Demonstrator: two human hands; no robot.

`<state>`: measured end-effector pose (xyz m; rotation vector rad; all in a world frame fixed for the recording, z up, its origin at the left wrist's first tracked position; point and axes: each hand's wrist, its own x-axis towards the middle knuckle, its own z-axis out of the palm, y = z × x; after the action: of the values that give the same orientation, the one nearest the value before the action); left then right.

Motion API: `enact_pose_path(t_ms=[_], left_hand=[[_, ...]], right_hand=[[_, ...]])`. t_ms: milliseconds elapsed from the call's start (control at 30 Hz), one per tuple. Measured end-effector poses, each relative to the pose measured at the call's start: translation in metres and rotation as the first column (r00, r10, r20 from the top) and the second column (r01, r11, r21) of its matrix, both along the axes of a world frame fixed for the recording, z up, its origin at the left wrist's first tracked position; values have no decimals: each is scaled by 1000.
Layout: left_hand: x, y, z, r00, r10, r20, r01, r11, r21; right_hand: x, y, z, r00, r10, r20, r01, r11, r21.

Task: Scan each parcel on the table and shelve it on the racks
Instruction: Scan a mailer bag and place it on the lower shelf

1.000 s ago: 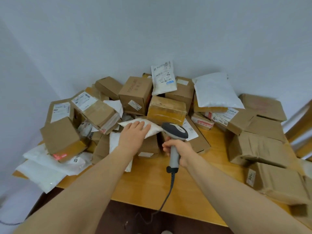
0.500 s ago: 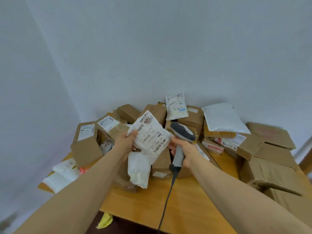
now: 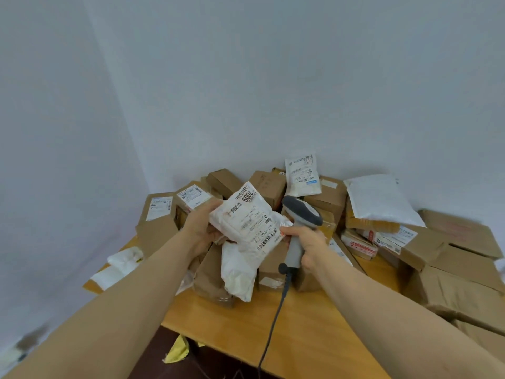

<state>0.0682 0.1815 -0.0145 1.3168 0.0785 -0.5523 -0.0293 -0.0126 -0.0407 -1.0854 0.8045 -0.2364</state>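
Two items held.
Your left hand (image 3: pixel 200 228) clasps one white labelled plastic mailer (image 3: pixel 251 222); right hand (image 3: pixel 308 244) grips one grey corded scanner (image 3: pixel 302 212).

Parcel sorting room, wooden table (image 3: pixel 322 324) heaped with labelled cardboard boxes (image 3: pixel 161 222), poly mailers (image 3: pixel 378 199), bare walls (image 3: pixel 246 77)

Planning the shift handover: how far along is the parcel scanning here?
Looks early. Done: nothing shelved is visible. In hand: the left hand holds a white parcel, label showing, beside the scanner in the right hand. Left: the pile on the table.
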Motion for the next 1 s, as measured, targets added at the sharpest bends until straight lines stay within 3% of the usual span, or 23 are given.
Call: enact_pose_path(t_ms=[100, 200, 333, 433, 567, 667, 767, 867, 1000], left_hand=[[11, 8, 9, 999, -33, 15, 32, 997, 64], [15, 16, 14, 971, -237, 15, 226, 940, 257], [9, 20, 14, 901, -428, -72, 426, 841, 334], [9, 18, 8, 946, -323, -16, 310, 894, 323], [2, 10, 3, 984, -178, 8, 175, 973, 151], [-5, 4, -2, 982, -188, -21, 188, 981, 53], [-13, 0, -7, 966, -254, -51, 258, 962, 92], [-17, 3, -7, 936, -350, -42, 352, 918, 184], [-12, 12, 11, 943, -332, -32, 333, 935, 122]], right_hand=[[-1, 1, 1, 999, 46, -1, -46, 999, -23], [0, 1, 4, 997, 71, 10, -70, 997, -33], [3, -1, 6, 998, 59, 32, -58, 998, -23], [5, -3, 6, 996, 58, 70, -56, 998, -30], [4, -4, 3, 991, 98, 90, -98, 995, -8], [1, 1, 0, 991, 119, 68, -122, 992, 38], [0, 4, 0, 993, 77, 88, -85, 992, 93], [3, 2, 1, 995, 19, 100, -24, 998, 51], [3, -7, 9, 995, 26, 95, -29, 999, 24]])
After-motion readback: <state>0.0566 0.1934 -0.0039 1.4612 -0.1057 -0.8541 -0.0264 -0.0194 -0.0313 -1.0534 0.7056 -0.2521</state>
